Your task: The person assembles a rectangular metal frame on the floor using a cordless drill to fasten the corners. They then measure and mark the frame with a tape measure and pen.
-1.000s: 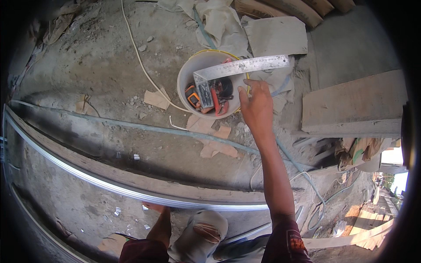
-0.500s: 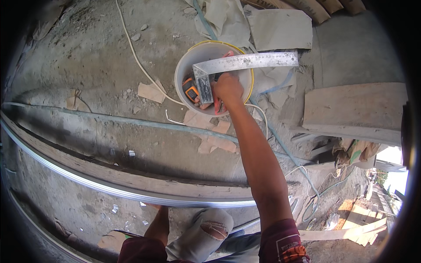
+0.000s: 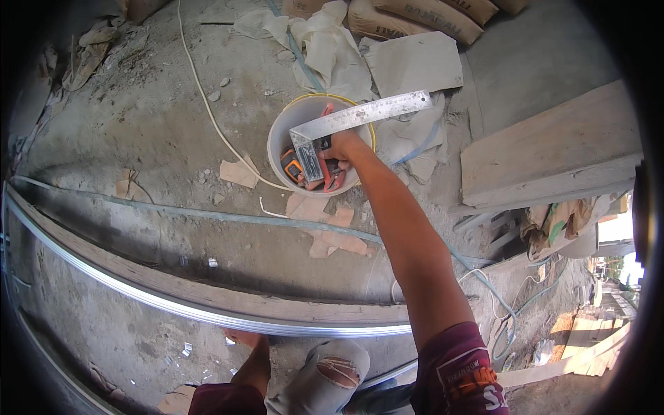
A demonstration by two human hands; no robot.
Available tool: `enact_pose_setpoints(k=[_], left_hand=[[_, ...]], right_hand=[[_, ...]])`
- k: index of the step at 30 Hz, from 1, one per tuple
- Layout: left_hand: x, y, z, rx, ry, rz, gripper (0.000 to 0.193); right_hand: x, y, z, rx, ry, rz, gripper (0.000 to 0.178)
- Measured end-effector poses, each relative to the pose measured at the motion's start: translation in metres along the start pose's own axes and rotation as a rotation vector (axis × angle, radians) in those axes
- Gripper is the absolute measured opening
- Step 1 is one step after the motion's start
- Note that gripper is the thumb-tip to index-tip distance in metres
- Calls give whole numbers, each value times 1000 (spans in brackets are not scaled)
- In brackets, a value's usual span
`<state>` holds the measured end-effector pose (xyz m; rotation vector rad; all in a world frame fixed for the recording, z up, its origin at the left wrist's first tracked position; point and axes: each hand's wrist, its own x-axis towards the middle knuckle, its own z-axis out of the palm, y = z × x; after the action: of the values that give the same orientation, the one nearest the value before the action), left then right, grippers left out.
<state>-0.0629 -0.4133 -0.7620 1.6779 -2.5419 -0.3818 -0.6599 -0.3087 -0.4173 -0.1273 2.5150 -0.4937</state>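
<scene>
My right hand (image 3: 344,147) reaches into a pale round bucket (image 3: 277,121) with a yellow rim. Its fingers are bent round something dark and partly hidden. Beside it, a silver try square (image 3: 366,113) lies slanted across the bucket, its blade jutting past the rim on the right. Inside are an orange-and-black tape measure (image 3: 291,166) and red-handled tools (image 3: 335,181). Down by my knee, my left hand (image 3: 247,337) is at the lower edge of a long ribbed metal profile (image 3: 277,326); the profile hides most of its fingers.
A wooden beam (image 3: 207,294) runs along the profile. A bluish hose (image 3: 173,209) and a white cable (image 3: 202,90) cross the dusty floor. Stacked sacks (image 3: 422,24) stand at the back; a large board (image 3: 546,149) is at the right. Metal scraps (image 3: 187,349) lie near my left hand.
The view has shifted, so the bucket sits lower and further left. My right hand stays inside it, slightly moved beside the try square. My left hand remains at the metal profile.
</scene>
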Motion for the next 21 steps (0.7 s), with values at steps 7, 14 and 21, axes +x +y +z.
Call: enact_pose_setpoints(k=[7, 14, 21], left_hand=[[5, 31, -40, 154, -139, -73, 110], [3, 43, -45, -12, -34, -59, 108], [8, 43, -50, 115, -32, -50, 111]], right_hand=[[-2, 19, 14, -331, 130, -136, 54], [16, 22, 15, -283, 187, -105, 47], [22, 10, 6, -187, -65, -146, 49]])
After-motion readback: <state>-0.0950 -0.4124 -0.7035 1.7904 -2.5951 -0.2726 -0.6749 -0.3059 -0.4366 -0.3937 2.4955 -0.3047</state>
